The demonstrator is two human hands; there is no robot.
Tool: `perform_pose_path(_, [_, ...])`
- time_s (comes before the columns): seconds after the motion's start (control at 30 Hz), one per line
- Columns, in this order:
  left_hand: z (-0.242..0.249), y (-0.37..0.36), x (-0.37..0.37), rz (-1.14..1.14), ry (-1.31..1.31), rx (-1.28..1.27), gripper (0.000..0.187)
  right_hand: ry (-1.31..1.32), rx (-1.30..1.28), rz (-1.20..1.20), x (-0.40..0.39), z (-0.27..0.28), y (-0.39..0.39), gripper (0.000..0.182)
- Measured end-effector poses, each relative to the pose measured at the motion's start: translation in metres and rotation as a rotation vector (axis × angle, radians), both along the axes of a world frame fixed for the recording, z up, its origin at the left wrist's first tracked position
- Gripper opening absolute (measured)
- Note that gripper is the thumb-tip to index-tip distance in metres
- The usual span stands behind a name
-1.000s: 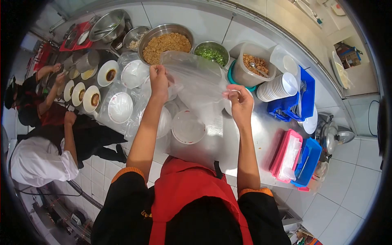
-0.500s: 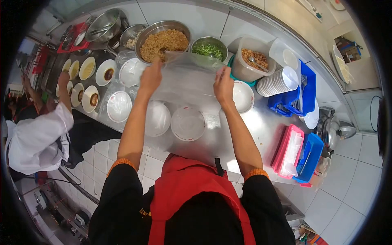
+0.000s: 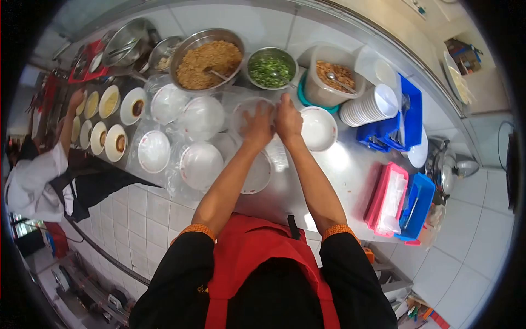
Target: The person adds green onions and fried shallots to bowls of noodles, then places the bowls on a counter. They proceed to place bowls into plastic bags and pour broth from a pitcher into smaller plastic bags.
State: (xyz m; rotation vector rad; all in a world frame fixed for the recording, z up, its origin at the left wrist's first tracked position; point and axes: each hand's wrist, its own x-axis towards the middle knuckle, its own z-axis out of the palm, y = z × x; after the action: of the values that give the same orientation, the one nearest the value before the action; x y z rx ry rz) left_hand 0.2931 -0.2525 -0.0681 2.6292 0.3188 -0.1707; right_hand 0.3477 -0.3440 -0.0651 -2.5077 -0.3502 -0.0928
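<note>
Presses clear plastic (image 3: pixel 232 99) onto a bowl (image 3: pixel 239 113) beneath the left fingers (image 3: pixel 249 120).
Spreads the left fingers wide; curls the right fingers (image 3: pixel 285 107) just beside, with or without plastic pinched, cannot tell. Seems midway through smoothing, calling for light, even pressure under the fingertips.

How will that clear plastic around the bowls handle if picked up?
The clear plastic is probably floppy: it lies in loose wrinkles between the bowls. Likely very light too, since the bowls show through it. Might snag or drag, as it bunches around their rims.
</note>
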Motion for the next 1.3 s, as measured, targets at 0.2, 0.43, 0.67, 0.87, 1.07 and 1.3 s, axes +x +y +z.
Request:
perform_pose_path(0.2, [-0.015, 0.015, 0.007, -0.154, -0.026, 0.155, 0.069, 0.004, -0.050, -0.060, -0.006, 0.088, -0.051, 0.031])
perform_pose_path(0.43, [0.096, -0.016, 0.003, -0.041, -0.240, 0.097, 0.043, -0.650, -0.110, -0.210, 0.046, 0.171, -0.153, 0.029])
perform_pose_path(0.67, [0.141, -0.052, 0.026, -0.184, -0.637, -0.127, 0.031, -0.522, -0.316, -0.234, 0.094, 0.168, -0.201, 0.012])
perform_pose_path(0.87, [0.163, -0.087, 0.030, -0.154, -0.354, -1.059, 0.024, -0.526, 0.255, -0.029, 0.055, 0.209, -0.174, 0.026])
perform_pose_path(1.07, [0.175, -0.094, 0.022, -0.128, -0.400, -1.558, 0.026, -0.125, 0.560, 0.036, -0.010, 0.222, -0.135, 0.010])
perform_pose_path(1.3, [0.143, -0.069, 0.031, -0.002, -0.272, -1.701, 0.010, 0.290, 0.676, 0.118, -0.024, 0.209, -0.163, 0.008])
